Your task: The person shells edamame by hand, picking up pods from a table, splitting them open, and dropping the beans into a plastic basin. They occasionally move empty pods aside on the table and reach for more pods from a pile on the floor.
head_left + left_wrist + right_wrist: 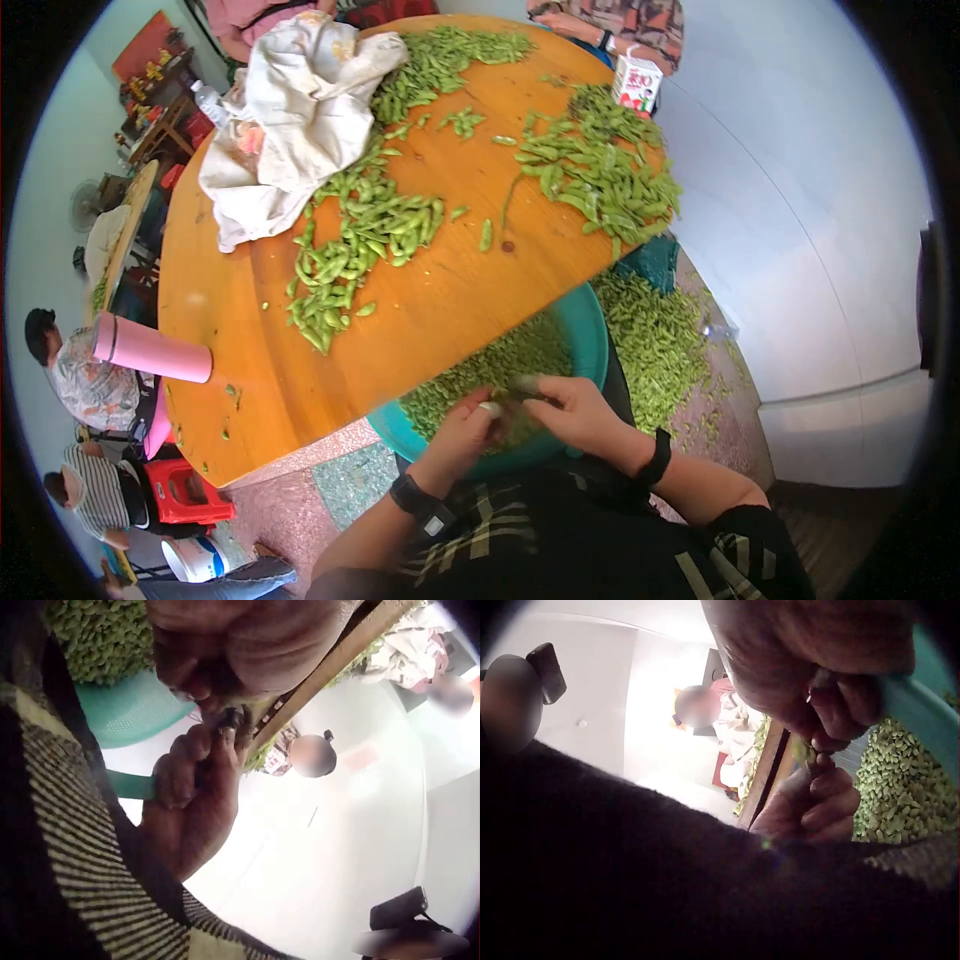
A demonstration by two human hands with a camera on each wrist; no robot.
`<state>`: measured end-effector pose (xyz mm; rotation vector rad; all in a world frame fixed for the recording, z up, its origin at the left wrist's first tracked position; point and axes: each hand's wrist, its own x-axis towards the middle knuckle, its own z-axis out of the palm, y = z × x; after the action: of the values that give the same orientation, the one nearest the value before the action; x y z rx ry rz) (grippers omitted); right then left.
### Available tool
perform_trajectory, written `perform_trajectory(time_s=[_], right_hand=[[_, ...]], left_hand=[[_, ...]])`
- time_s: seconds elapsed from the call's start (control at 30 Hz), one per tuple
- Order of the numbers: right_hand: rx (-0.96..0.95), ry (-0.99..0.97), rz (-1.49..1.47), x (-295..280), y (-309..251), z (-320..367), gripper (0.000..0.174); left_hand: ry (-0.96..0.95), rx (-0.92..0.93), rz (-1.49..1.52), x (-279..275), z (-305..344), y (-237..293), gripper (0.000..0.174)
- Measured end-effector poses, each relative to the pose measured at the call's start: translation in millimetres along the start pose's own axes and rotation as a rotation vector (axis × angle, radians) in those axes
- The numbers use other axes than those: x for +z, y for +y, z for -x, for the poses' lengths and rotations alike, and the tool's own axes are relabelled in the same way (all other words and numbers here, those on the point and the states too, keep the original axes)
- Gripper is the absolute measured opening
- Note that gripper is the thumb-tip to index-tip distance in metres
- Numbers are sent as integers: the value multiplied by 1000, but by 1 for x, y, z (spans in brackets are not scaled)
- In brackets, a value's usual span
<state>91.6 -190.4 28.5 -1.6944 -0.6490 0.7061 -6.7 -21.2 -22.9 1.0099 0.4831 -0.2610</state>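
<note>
Both hands meet over a teal basin (596,335) heaped with shelled green beans (892,780). The left hand (460,435) comes in from the left, fingers curled, with fingertips close to those of the right hand (580,410). Between them, in the right wrist view, a small green bean pod (802,754) is pinched by the fingertips of both hands. Most of the pod is hidden behind the fingers. In the left wrist view the right hand (195,787) shows curled fingers, with its thumb against the left fingertips.
The round wooden table (450,300) overhangs the basin's far side. Bean pods (370,230) lie in piles on it, beside a white cloth (300,120), a pink tumbler (155,348) and a drink carton (637,82). More pods (650,350) cover the floor at right. People sit around.
</note>
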Motion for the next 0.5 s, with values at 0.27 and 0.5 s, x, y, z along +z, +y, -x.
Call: perform_trajectory(time_s=[0.27, 0.5], right_hand=[[41, 283, 116, -45, 32, 13, 25], [190, 525, 409, -132, 78, 47, 20]], left_hand=[[17, 685, -1283, -2, 11, 15, 28], [653, 841, -1377, -9, 40, 164, 16]])
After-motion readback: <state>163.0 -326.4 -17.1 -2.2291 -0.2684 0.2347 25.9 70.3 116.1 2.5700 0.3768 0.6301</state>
